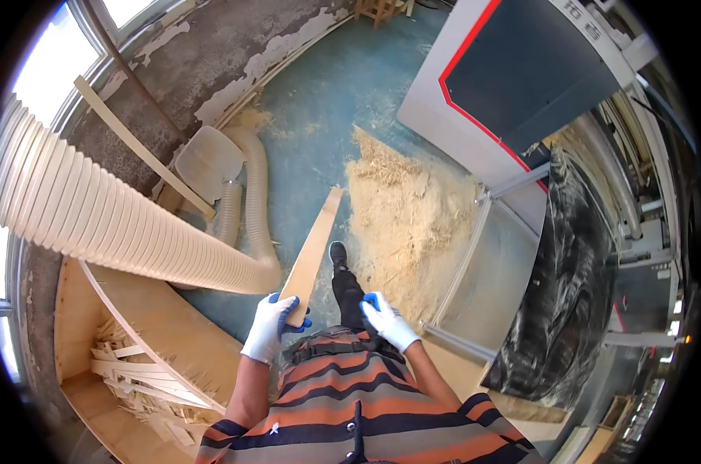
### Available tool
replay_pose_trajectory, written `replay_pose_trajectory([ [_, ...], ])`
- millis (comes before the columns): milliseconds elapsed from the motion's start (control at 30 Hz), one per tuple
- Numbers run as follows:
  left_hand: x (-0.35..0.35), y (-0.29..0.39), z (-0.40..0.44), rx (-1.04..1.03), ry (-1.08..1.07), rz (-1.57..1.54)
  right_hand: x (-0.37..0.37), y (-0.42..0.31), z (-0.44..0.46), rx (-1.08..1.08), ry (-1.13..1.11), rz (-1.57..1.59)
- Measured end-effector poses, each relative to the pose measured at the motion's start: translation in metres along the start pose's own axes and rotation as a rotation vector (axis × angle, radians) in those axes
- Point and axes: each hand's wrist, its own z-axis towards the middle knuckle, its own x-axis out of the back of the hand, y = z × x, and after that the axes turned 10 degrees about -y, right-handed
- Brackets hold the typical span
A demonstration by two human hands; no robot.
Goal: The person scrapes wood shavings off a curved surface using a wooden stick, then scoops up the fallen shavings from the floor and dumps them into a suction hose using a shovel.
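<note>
A: Where is the wooden board (317, 246) lying?

B: Just left of the centre of the frame. Its lower end is resting in the left hand (271, 323), and its long axis is running up and slightly to the right, away from the body. The far end is narrowing to a tip beside the pale shavings (412, 224).

A: How is that hand gripping it?

B: The white-and-blue glove is closing around the lower end, with blue fingertips showing at the right edge.

A: And the right hand (391, 323)?

B: It is hanging to the right of the board, apart from it, with the fingers curling inward. I can't tell whether it is holding anything. The left hand is clearly the nearer one; the board is leaning up and away from both.

A: What is lying around them?

B: A dark shoe (338, 254) is showing between the board and the shavings. A ribbed hose (134, 209) is crossing the left side, above a wooden bin (173, 309) that is holding thin offcuts (138, 379) at the lower left. A grey-and-white cabinet (513, 77) with a red stripe is standing at the upper right, and black sheeting (555, 301) is bunching below it.
</note>
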Motion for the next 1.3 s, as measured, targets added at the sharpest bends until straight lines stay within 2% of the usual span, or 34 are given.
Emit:
replay_pose_trajectory([
  [67, -0.010, 0.030, 0.026, 0.048, 0.057, -0.007, 0.016, -0.002, 0.063, 0.171, -0.048, -0.159],
  [133, -0.035, 0.065, 0.052, 0.020, 0.167, -0.090, 0.051, -0.075, 0.098, 0.054, -0.229, -0.258],
  [200, -0.042, 0.086, 0.087, -0.067, 0.165, -0.075, 0.074, -0.107, 0.137, 0.313, -0.193, -0.461],
  [300, -0.049, 0.119, 0.139, -0.142, 0.227, -0.228, 0.111, -0.186, 0.181, 0.399, -0.339, -0.396],
  [400, -0.064, 0.169, 0.162, -0.122, 0.262, -0.313, 0.139, -0.258, 0.210, 0.444, -0.468, -0.651],
  [467, -0.066, 0.191, 0.192, -0.196, 0.236, -0.451, 0.145, -0.279, 0.242, 0.502, -0.502, -0.745],
  [533, -0.054, 0.210, 0.226, -0.235, 0.262, -0.387, 0.145, -0.290, 0.277, 0.483, -0.539, -0.794],
  [567, -0.033, 0.201, 0.255, -0.418, 0.305, -0.140, 0.144, -0.289, 0.294, 0.537, -0.488, -0.835],
  [633, -0.027, 0.231, 0.304, -0.470, 0.302, -0.200, 0.147, -0.300, 0.332, 0.535, -0.406, -0.862],
  [667, -0.034, 0.270, 0.315, -0.291, 0.274, -0.483, 0.152, -0.303, 0.353, 0.533, -0.366, -0.874],
  [733, -0.010, 0.305, 0.361, -0.227, 0.179, -0.402, 0.172, -0.320, 0.384, 0.499, -0.257, -0.875],
  [800, -0.006, 0.351, 0.409, -0.219, 0.306, -0.395, 0.198, -0.341, 0.413, 0.398, -0.156, -0.879],
  [833, 0.002, 0.381, 0.422, -0.196, 0.199, -0.409, 0.211, -0.358, 0.429, 0.248, -0.155, -0.910],
  [867, 0.010, 0.400, 0.447, -0.166, 0.286, -0.396, 0.224, -0.373, 0.442, 0.096, -0.177, -0.939],
  [933, 0.022, 0.459, 0.464, -0.106, 0.141, -0.396, 0.248, -0.400, 0.467, 0.043, -0.128, -0.899],
  [1000, 0.027, 0.505, 0.497, -0.093, 0.114, -0.471, 0.265, -0.420, 0.498, 0.003, -0.047, -0.851],
  [1067, 0.039, 0.540, 0.530, -0.091, 0.090, -0.531, 0.278, -0.431, 0.526, 0.000, -0.035, -0.819],
  [1133, 0.045, 0.579, 0.564, -0.054, 0.067, -0.603, 0.295, -0.461, 0.556, -0.134, -0.113, -0.718],
  [1200, 0.048, 0.615, 0.594, -0.053, -0.037, -0.702, 0.306, -0.469, 0.586, -0.093, -0.049, -0.782],
  [1233, 0.059, 0.616, 0.620, -0.105, -0.010, -0.718, 0.314, -0.457, 0.605, -0.059, -0.046, -0.751],
  [1300, 0.057, 0.652, 0.630, -0.055, -0.013, -0.718, 0.328, -0.451, 0.637, -0.044, -0.080, -0.701],
])
